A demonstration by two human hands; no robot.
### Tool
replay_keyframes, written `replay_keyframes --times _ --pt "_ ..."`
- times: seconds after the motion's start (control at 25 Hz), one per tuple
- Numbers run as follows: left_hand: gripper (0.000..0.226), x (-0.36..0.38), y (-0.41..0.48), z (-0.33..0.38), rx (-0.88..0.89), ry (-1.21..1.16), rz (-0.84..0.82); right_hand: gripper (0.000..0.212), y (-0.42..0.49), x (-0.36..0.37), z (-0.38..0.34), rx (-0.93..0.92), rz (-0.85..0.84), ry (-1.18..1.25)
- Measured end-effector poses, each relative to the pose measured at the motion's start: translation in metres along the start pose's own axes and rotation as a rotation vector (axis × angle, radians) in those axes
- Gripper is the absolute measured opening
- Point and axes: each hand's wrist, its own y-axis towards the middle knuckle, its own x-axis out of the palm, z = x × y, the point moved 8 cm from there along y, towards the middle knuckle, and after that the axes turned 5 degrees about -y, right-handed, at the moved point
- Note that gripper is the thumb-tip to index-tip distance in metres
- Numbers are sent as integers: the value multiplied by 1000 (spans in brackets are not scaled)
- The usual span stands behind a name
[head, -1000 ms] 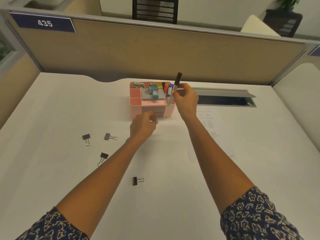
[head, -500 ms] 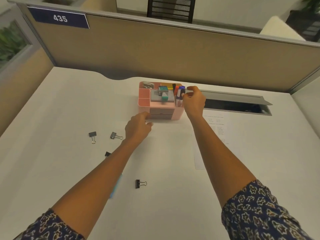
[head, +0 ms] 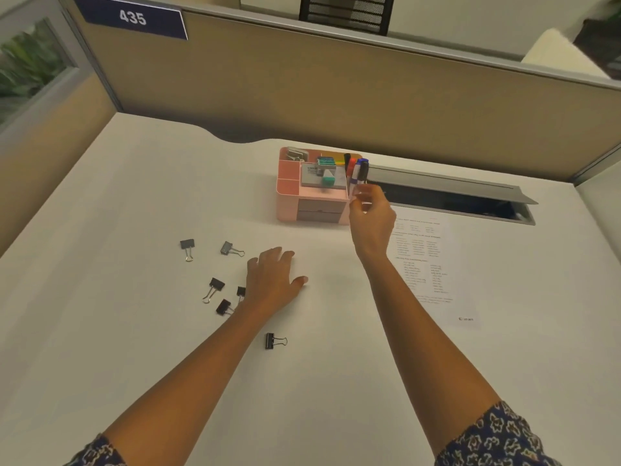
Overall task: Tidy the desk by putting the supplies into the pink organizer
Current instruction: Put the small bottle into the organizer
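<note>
White desk (head: 134,331) fills the head view, closed off at the back by a tan partition (head: 336,95) with a blue sign (head: 132,17) reading 435. We find the pink organizer (head: 287,196) at the far middle of the desk, just left of an open cable hatch (head: 453,200). Markers (head: 356,168) stand upright in its right-hand compartment, and two grey drawers face us.

Our right hand (head: 371,216) hangs at the organizer's right end, just below the markers. Its fingers are loosely curled with nothing between them. We cannot tell whether the fingertips touch the pink wall.

Our left hand (head: 272,280) lies palm down on the desk, fingers spread and straight, gripping nothing.

Six binder clips (head: 215,285) are scattered on the desk to the left of that hand and nearer us, one partly hidden behind the wrist. A printed sheet (head: 426,260) lies to the right of our right forearm.
</note>
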Motion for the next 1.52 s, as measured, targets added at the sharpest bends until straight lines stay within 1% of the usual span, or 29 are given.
replay_keyframes --times 0.08,0.16,0.28,0.4,0.56,0.72,0.84,0.96,1.0,1.08,1.2,1.28,1.4,1.52 --pt "65 0 -12 -12 -18 43 21 27 -23 16 4 -2 -63 -19" --pt "65 -4 -21 -25 -38 85 47 26 -50 36 10 -16 -161 -50" --pt "63 -18 -35 -51 -103 70 80 25 -93 67 16 -58 -331 -79" --pt "58 -31 -54 -77 -154 41 149 28 -134 96 20 -95 -496 -141" --pt "50 -43 -76 -102 -202 49 196 29 -174 125 19 -155 -658 -236" --pt "40 -46 -95 -119 -240 3 235 35 -209 142 11 -330 -768 -339" --pt "41 -43 -106 -131 -277 -12 224 40 -229 144 5 -428 -790 -375" --pt "42 -43 -113 -140 -317 -32 209 46 -249 147 -3 -600 -884 -444" --pt "41 -43 -115 -141 -328 -31 206 46 -254 148 -4 -671 -918 -484" --pt "40 -43 -119 -143 -340 -39 210 37 -261 150 -3 -798 -966 -556" --pt "37 -42 -122 -139 -315 -62 216 33 -261 153 0 -936 -947 -625" --pt "37 -39 -122 -133 -292 -84 210 33 -253 151 2 -940 -903 -636" --pt "33 -39 -120 -122 -257 -166 237 35 -229 143 3 -824 -809 -584" --pt "27 -43 -111 -110 -220 -344 301 32 -199 131 -2 -628 -736 -403"
